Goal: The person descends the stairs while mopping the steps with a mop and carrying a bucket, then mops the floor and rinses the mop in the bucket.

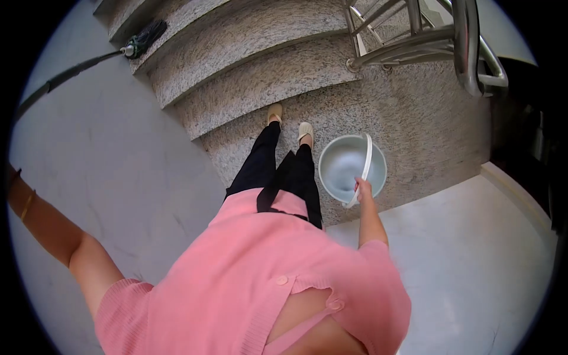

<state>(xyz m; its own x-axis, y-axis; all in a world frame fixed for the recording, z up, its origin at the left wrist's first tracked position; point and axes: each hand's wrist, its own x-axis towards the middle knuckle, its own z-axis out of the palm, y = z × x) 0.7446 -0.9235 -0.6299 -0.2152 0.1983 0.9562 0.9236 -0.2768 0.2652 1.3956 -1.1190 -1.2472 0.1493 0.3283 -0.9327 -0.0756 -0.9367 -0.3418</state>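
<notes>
My right hand (363,187) is closed around the white handle (368,158) of a pale blue bucket (323,171). The bucket hangs or stands beside my legs, over the speckled stone; whether it touches the floor I cannot tell. Its inside looks pale and cloudy, and I cannot make out whether it holds water. My left arm reaches out to the left edge, where the hand itself is cut off. Above that arm, a dark pole (65,76) runs from the left edge to a mop-like head with dark strands (148,38), against the stairs.
Curved granite steps (254,83) rise ahead of my feet (305,131). A metal railing (414,50) stands at the upper right. Grey wall surface (112,148) lies along the left, and a pale smooth surface (438,254) is at the lower right.
</notes>
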